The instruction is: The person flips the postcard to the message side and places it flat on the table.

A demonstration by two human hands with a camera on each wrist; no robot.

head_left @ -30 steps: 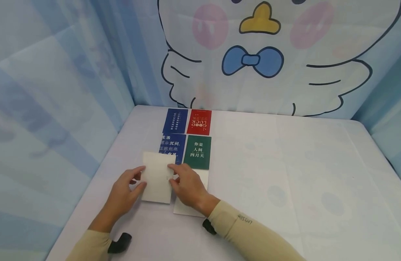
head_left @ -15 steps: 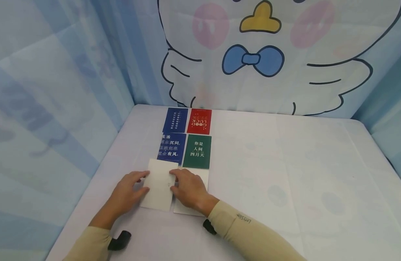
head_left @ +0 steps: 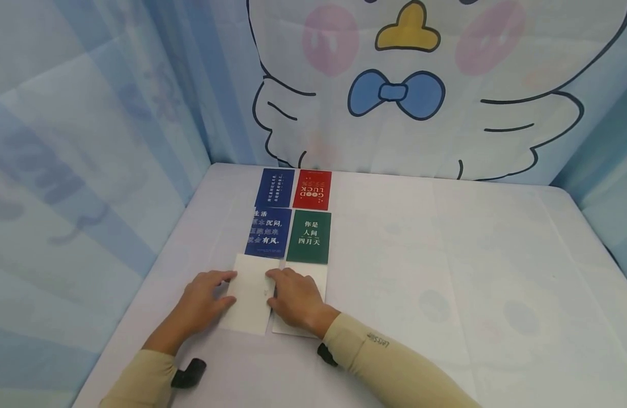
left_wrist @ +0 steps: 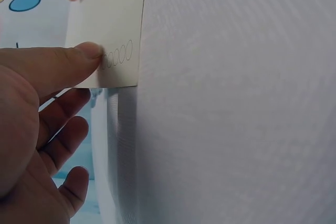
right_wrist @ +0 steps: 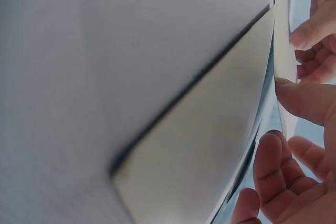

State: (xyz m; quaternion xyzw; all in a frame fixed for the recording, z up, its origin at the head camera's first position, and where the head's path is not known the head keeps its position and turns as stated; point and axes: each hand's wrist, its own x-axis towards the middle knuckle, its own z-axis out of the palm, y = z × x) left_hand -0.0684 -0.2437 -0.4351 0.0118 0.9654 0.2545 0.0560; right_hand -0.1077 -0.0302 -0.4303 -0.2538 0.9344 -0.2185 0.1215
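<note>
Both hands hold a cream postcard (head_left: 251, 294) in the head view, flat side up and slightly turned, at the front of the left column of cards. My left hand (head_left: 203, 300) pinches its left edge, thumb on the face beside a row of small printed ovals (left_wrist: 121, 54) in the left wrist view. My right hand (head_left: 297, 297) pinches the right edge with thumb and fingers. Beneath the right hand lies a second cream card (head_left: 318, 277), partly hidden. In the right wrist view, the held postcard stands edge-on beside that flat card (right_wrist: 199, 124).
Beyond the postcard lie a blue card (head_left: 268, 232) with white characters and a green card (head_left: 308, 238). Behind them are another blue card (head_left: 275, 188) and a red card (head_left: 312, 190). They lie on a white-covered table (head_left: 446, 272), with printed curtains (head_left: 395, 141) around it.
Both hands have brought the postcard toward the near edge and slightly right, uncovering more of the nearer blue card. The other cards stay where they were.
</note>
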